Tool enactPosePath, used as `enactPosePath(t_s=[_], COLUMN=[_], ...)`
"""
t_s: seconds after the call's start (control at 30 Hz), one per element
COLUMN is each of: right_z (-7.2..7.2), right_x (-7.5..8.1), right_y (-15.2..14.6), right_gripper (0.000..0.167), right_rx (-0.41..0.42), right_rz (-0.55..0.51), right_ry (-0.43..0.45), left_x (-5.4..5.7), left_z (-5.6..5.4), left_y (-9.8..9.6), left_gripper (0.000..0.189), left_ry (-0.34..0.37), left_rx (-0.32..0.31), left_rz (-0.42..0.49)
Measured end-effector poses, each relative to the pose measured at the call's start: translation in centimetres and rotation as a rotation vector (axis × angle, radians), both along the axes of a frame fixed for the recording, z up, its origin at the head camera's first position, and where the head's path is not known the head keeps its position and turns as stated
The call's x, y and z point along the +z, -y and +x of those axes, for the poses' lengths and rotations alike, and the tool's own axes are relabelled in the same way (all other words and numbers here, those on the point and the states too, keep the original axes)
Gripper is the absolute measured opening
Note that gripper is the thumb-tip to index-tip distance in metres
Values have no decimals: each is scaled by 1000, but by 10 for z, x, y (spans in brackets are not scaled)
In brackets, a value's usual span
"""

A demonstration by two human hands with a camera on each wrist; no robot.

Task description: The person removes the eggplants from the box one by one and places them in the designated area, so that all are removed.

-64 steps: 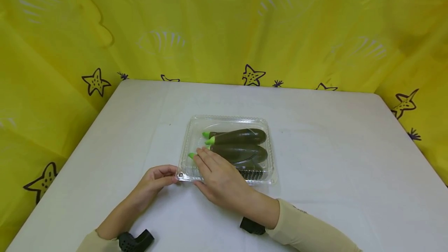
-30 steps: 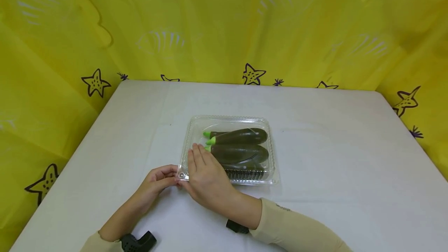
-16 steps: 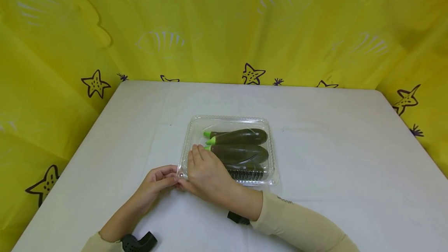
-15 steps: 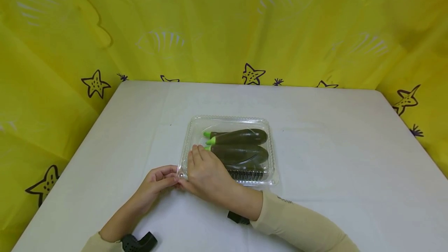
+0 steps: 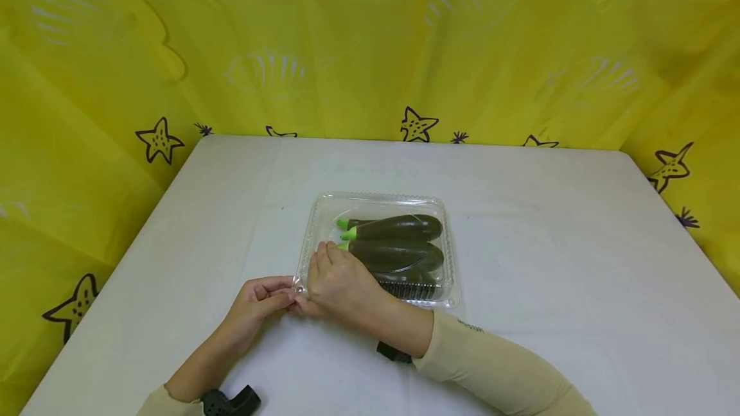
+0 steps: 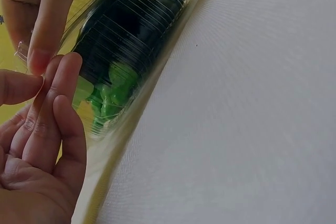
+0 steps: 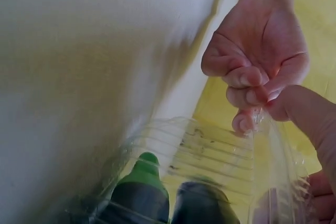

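A clear plastic clamshell container (image 5: 381, 197) lies on the table with its lid down. Through the lid show several dark eggplants (image 5: 399, 228) with bright green stem ends. My left hand (image 5: 248, 310) pinches the container's front left corner between thumb and fingers, palm upward in the left wrist view. My right hand (image 5: 347, 284) bends its fingers over the lid's left part, and its thumb (image 7: 302, 111) presses at that same corner, right against the left fingertips. The right hand hides the front eggplants' stem ends in the head view.
A white cloth covers the table (image 5: 549, 242). Behind and beside it hangs a yellow curtain (image 5: 370, 50) with starfish drawings. Black wrist devices (image 5: 231, 401) sit at both beige sleeves (image 5: 497, 364).
Over the last two seconds my right hand has slid left across the lid to the front left corner, its thumb meeting the left fingertips. My left hand and the container have hardly moved.
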State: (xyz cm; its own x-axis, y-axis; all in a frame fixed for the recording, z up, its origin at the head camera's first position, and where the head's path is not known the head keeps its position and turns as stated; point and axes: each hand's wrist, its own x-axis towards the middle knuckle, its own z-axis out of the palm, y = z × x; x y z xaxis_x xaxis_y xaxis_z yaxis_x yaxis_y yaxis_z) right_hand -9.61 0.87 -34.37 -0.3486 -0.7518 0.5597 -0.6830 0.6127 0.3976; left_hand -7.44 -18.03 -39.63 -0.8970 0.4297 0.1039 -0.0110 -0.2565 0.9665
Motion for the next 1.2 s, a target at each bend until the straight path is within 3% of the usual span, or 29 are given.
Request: enactPosePath(t_s=[0.57,1.2], right_z=[-3,-5], right_x=[-4,-4], right_y=[2,1], right_gripper=[58,49], right_rx=[31,53], right_rz=[52,5], right_ry=[-66,-111], left_x=[-2,-4], left_z=[0,-1], left_y=[-2,-3], left_gripper=[33,38], left_ry=[-4,-4], left_rx=[21,30], left_rz=[-62,-18])
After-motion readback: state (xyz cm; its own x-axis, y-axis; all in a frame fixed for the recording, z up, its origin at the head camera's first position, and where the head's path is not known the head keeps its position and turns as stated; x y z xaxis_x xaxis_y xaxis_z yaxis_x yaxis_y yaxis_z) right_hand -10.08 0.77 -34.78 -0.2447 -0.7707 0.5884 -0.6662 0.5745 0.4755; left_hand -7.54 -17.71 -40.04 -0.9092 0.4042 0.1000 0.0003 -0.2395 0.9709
